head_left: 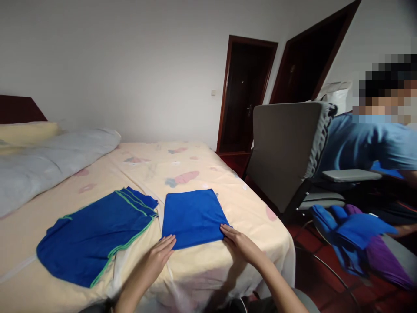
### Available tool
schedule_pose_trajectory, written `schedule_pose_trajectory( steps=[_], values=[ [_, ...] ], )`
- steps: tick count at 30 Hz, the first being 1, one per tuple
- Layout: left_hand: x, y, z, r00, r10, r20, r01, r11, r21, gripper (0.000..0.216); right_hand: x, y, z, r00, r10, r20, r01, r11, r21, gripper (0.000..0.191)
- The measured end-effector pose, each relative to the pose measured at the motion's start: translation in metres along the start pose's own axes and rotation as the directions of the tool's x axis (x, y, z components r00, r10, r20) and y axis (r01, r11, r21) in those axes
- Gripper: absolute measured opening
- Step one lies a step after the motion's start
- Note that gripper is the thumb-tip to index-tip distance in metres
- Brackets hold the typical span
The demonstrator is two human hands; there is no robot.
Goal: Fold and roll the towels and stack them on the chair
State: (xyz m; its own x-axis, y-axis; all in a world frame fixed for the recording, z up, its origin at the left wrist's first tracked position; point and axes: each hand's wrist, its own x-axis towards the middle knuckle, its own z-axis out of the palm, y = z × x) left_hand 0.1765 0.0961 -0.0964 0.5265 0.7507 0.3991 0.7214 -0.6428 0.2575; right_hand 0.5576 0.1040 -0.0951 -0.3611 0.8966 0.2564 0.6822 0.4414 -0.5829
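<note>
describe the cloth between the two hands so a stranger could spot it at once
Look at the pale patterned bed. Near its closest edge, the left hand and the right hand touch the near corners of one blue cloth. It is a flat, neat four-sided shape with no green edging showing, unlike the green-trimmed, partly rounded pile to its left.

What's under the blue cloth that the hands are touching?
The square blue cloth lies on the cream patterned sheet, which shows around it. The left hand and right hand touch its near corners. What's directly underneath is covered.
</note>
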Motion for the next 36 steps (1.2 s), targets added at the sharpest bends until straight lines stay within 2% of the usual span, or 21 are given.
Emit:
schedule_pose_trajectory(
  steps=[4,9,12,16,20,23,26,31,36],
  values=[
    [0.0,-0.006,-0.012,0.999,-0.024,-0.02,0.023,0.999,-0.039,0.036,0.001,-0.004,-0.007,1.0,-0.029,-0.006,0.028,0.998,-0.05,0.044],
    [-0.001,-0.012,-0.019,0.997,-0.075,0.016,0.076,0.991,-0.113,0.037,0.002,-0.006,-0.012,0.989,-0.138,-0.059,0.126,0.977,-0.174,0.042],
    [-0.001,-0.011,-0.019,0.997,-0.069,0.025,0.072,0.991,-0.114,0.039,0.003,-0.005,-0.012,0.991,-0.126,-0.038,0.117,0.975,-0.186,0.048],
    [0.007,-0.01,-0.021,0.993,-0.118,0.015,0.119,0.982,-0.15,0.042,0.011,-0.007,-0.017,0.998,-0.037,-0.056,0.027,0.983,-0.181,0.053],
    [0.03,-0.018,-0.026,0.952,-0.302,0.053,0.301,0.891,-0.339,0.032,0.029,-0.008,-0.026,0.991,0.102,-0.082,-0.103,0.995,-0.001,0.039],
    [0.049,-0.031,-0.027,0.916,-0.399,0.048,0.37,0.792,-0.486,0.034,0.047,-0.002,-0.028,0.954,0.267,-0.135,-0.244,0.956,0.162,0.033],
    [0.057,-0.044,-0.019,0.898,-0.44,0.009,0.382,0.769,-0.513,0.043,0.06,0.008,-0.025,0.902,0.396,-0.174,-0.354,0.907,0.229,0.035],
    [0.043,-0.054,0.002,0.843,-0.535,-0.058,0.425,0.729,-0.537,0.054,0.062,0.017,-0.018,0.875,0.453,-0.173,-0.406,0.88,0.247,0.04],
    [0.033,-0.049,0.011,0.811,-0.578,-0.093,0.446,0.713,-0.542,0.048,0.06,0.019,-0.014,0.873,0.459,-0.164,-0.399,0.866,0.302,0.035]
  ],
)
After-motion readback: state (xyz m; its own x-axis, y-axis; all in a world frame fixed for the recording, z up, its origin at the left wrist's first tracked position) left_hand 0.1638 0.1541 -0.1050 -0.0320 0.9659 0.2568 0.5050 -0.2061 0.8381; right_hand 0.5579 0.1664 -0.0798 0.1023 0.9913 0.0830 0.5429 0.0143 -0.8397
